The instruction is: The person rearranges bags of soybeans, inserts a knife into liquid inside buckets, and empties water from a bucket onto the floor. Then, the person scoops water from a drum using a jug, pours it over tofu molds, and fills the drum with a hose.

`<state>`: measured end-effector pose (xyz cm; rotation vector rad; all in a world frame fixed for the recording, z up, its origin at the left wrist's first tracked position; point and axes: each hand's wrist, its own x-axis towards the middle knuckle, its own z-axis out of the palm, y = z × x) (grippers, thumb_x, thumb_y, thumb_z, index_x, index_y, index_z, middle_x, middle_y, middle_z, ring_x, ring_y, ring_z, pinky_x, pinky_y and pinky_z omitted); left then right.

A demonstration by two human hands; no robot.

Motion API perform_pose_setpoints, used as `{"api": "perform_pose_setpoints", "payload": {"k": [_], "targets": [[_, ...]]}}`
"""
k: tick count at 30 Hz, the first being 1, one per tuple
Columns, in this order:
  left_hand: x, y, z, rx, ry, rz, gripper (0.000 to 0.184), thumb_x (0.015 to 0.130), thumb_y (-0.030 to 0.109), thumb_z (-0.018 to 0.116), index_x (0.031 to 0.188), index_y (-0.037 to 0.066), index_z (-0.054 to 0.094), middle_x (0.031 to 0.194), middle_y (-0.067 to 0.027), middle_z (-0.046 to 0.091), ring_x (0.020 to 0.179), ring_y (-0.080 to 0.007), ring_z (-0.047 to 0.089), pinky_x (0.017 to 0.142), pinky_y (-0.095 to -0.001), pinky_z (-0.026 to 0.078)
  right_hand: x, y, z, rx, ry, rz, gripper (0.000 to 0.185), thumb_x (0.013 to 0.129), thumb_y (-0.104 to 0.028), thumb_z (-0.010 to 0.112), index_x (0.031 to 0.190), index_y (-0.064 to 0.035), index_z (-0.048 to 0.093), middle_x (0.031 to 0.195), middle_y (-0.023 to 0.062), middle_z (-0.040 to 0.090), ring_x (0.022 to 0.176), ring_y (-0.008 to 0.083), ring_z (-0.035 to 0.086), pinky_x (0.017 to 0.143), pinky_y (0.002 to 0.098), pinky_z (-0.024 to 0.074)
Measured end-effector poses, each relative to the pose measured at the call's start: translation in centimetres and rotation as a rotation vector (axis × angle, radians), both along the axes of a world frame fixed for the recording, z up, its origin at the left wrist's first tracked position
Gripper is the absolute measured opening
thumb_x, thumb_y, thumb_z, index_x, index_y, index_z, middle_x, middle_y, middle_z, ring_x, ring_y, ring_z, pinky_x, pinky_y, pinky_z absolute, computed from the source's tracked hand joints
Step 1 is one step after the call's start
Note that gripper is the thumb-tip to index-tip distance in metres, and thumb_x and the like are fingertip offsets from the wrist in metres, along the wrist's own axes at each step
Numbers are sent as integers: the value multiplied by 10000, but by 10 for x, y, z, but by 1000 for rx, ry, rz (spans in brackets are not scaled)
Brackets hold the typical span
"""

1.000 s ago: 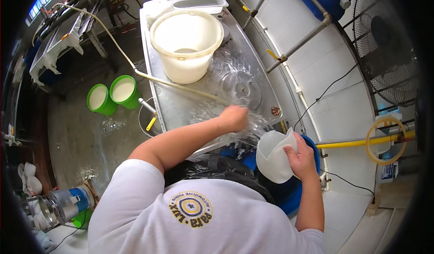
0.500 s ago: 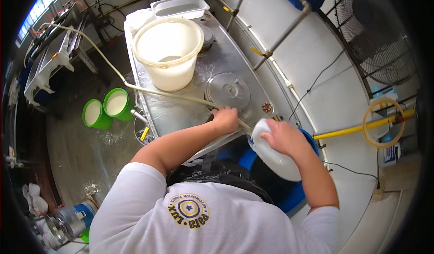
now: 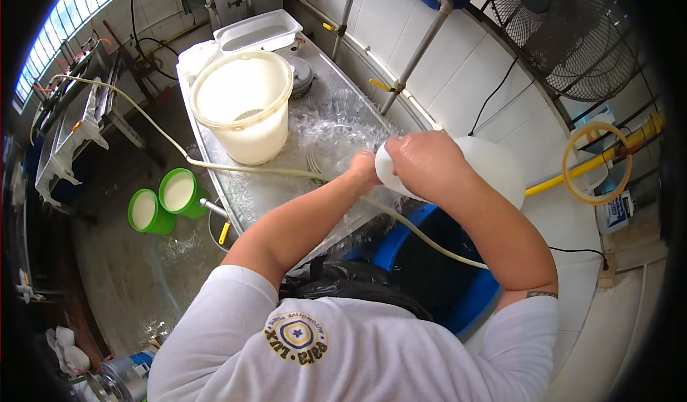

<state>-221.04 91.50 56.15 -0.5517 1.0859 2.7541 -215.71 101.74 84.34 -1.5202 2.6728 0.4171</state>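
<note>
My right hand [image 3: 428,160] is wrapped round the rim of a white plastic container [image 3: 494,167], tilted above the blue barrel's edge. My left hand [image 3: 363,172] is beside the container's mouth; its fingers are blurred and partly hidden, so what it holds cannot be made out. A cream hose [image 3: 250,169] crosses the metal table [image 3: 236,200], passes by my left hand and hangs over the blue barrel [image 3: 476,298]. Water splashes over the tabletop around the hands.
A large white bucket [image 3: 247,134], a white tray [image 3: 257,31] and a dark round object [image 3: 300,76] stand on the table. Two green buckets [image 3: 179,193] of whitish liquid are on the floor at left. A fan [image 3: 554,37] and yellow pipe [image 3: 558,180] are at right.
The white container has risen from over the barrel toward the wall, with my right hand. The hose now hangs across the barrel. Water again splashes on the table, and the view has shifted.
</note>
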Motion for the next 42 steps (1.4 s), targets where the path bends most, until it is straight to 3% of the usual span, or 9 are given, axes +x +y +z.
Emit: {"api": "perform_pose_setpoints", "payload": {"k": [4, 7, 9, 13, 16, 20, 25, 31, 42], "targets": [[-6, 6, -38, 165, -23, 18, 289, 892, 206, 764, 1094, 13, 691, 962, -140, 732, 828, -274, 744, 639, -428, 604, 8, 11, -11, -50, -17, -26, 176, 881, -202, 725, 947, -55, 653, 837, 185, 714, 817, 381, 713, 727, 491, 558], [28, -6, -7, -669, -50, -123, 235, 913, 220, 714, 1065, 42, 708, 988, -151, 743, 841, -338, 738, 723, -430, 595, 15, 36, -25, -107, -58, -86, 193, 885, -227, 725, 942, -58, 652, 840, 186, 718, 825, 387, 714, 733, 496, 555], [47, -21, -3, -1506, 282, -295, 269, 916, 261, 683, 1090, 57, 707, 1080, -204, 728, 932, -400, 714, 852, -462, 575, 14, 64, -43, -53, -115, -172, 229, 886, -261, 730, 949, -54, 654, 876, 178, 728, 870, 389, 713, 762, 510, 549], [107, -60, 30, -1840, 72, -614, 387, 939, 332, 650, 1190, 38, 671, 1247, -264, 666, 1177, -427, 636, 988, -505, 521, 0, 140, -107, 247, -294, -448, 356, 857, -342, 760, 1064, -58, 704, 1024, 183, 740, 1007, 381, 699, 881, 498, 548], [126, -77, 12, -1707, -108, -696, 454, 954, 303, 625, 1253, -37, 596, 1265, -287, 651, 1183, -457, 635, 1004, -502, 517, 0, 170, -152, 142, -405, -640, 414, 886, -374, 730, 1120, -32, 712, 1110, 218, 721, 1074, 394, 676, 933, 479, 544], [140, -71, -9, -1768, -205, -671, 521, 956, 223, 588, 1310, -142, 477, 1185, -322, 671, 1089, -447, 690, 962, -498, 544, 24, 169, -246, -598, -276, -493, 322, 913, -331, 713, 997, -22, 673, 990, 216, 683, 968, 429, 661, 849, 508, 543], [127, -85, 3, -1287, -296, -596, 408, 985, 225, 617, 1283, -34, 512, 861, -198, 702, 680, -310, 714, 554, -441, 593, 35, 137, -323, -817, -257, -445, 170, 911, -209, 706, 879, -45, 677, 898, 180, 665, 856, 411, 657, 779, 514, 537], [128, -95, -8, -716, -368, -526, 252, 1034, 288, 600, 1187, 98, 539, 678, -15, 545, 484, -138, 530, 424, -355, 526, 57, 124, -357, -412, -288, -325, 300, 913, -397, 656, 826, -125, 745, 867, 117, 746, 801, 329, 708, 746, 483, 504], [128, -104, -49, -306, -356, -395, 195, 1074, 321, 559, 1046, 128, 539, 727, -16, 610, 547, -128, 586, 476, -345, 555, 56, 121, -365, -449, -180, -403, 302, 929, -382, 625, 791, -135, 729, 810, 102, 735, 787, 313, 712, 733, 484, 486]]}}
